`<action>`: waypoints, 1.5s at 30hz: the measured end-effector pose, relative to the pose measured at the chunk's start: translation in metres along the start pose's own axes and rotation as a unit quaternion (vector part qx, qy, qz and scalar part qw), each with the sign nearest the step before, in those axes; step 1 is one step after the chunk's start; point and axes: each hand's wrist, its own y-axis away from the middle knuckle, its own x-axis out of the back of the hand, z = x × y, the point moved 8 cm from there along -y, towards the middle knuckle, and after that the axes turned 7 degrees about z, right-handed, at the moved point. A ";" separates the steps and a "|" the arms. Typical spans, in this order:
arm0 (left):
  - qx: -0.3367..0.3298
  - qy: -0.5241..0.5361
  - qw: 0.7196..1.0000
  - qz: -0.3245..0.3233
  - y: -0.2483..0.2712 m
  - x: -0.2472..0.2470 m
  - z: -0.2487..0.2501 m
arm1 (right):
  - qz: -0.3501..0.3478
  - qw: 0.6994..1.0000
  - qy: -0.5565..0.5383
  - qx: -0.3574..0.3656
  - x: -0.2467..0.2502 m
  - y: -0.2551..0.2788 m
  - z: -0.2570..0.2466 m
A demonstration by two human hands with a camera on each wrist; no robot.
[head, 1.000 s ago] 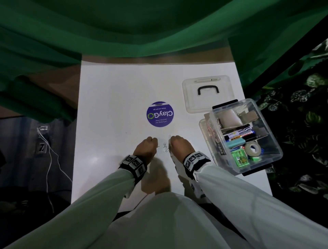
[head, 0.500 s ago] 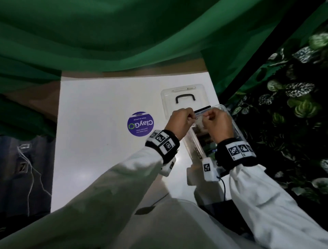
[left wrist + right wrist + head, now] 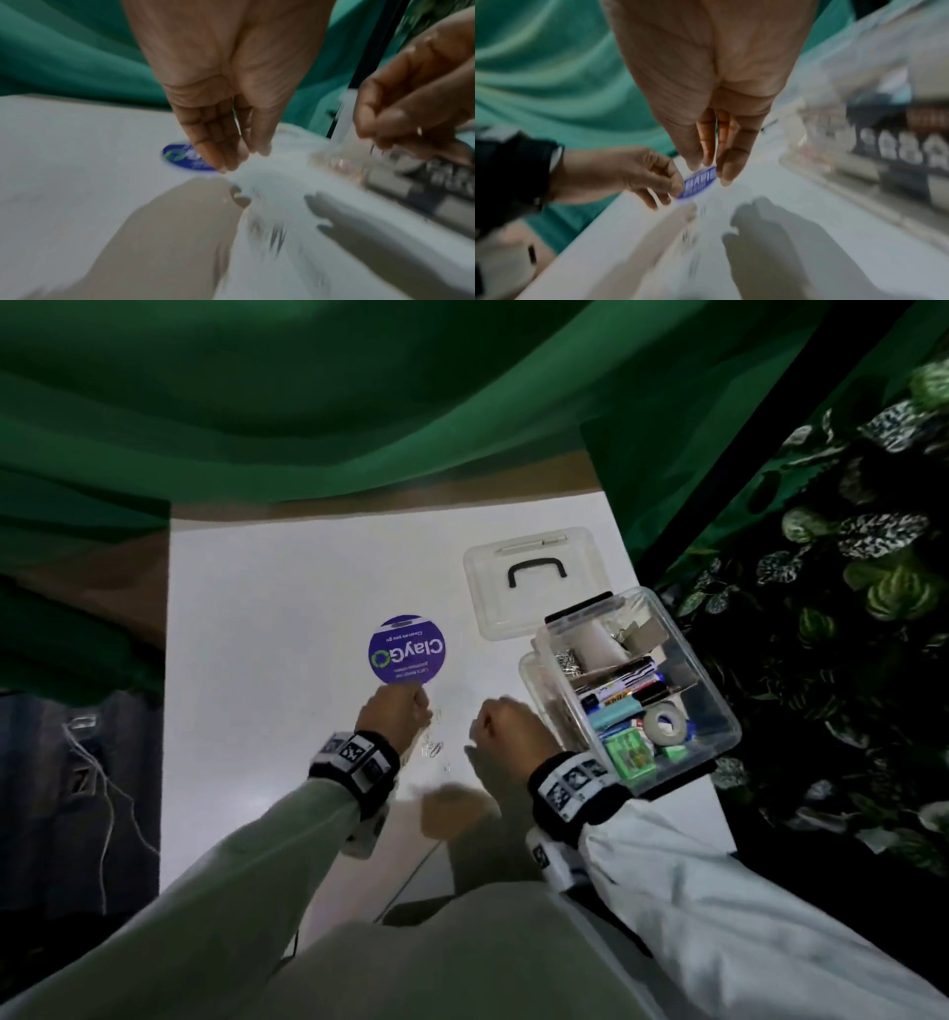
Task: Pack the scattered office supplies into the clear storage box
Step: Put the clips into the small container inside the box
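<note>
Both hands (image 3: 395, 713) back over paperclips (image 3: 435, 746)

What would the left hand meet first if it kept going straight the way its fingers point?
Probably the purple round sticker on the white table: the left hand points down and forward at it. The blur leaves depth uncertain.

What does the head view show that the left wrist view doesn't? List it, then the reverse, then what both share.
Only the head view: the clear storage box's contents, such as a tape roll and markers, the detached lid with its black handle, and sharp paper clips on the white table.

Only the left wrist view: the left hand's palm side, fingers straight and pointing down.

Both: the purple round sticker, the right hand, the green curtain.
</note>
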 end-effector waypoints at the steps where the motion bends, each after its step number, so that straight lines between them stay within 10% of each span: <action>1: 0.009 -0.015 1.000 -0.011 0.005 -0.008 -0.011 | -0.038 0.999 0.021 -0.011 -0.023 0.001 -0.001; 16: -0.041 -0.096 0.995 0.004 0.037 -0.051 -0.053 | -0.055 0.994 0.088 0.027 -0.092 -0.001 -0.011; 34: -0.156 -0.085 0.974 -0.140 0.010 -0.051 -0.027 | -0.054 0.982 0.076 0.162 -0.100 -0.024 -0.023; 45: -0.174 -0.152 0.970 -0.074 0.021 -0.057 -0.031 | -0.075 0.989 0.021 0.130 -0.095 -0.028 -0.009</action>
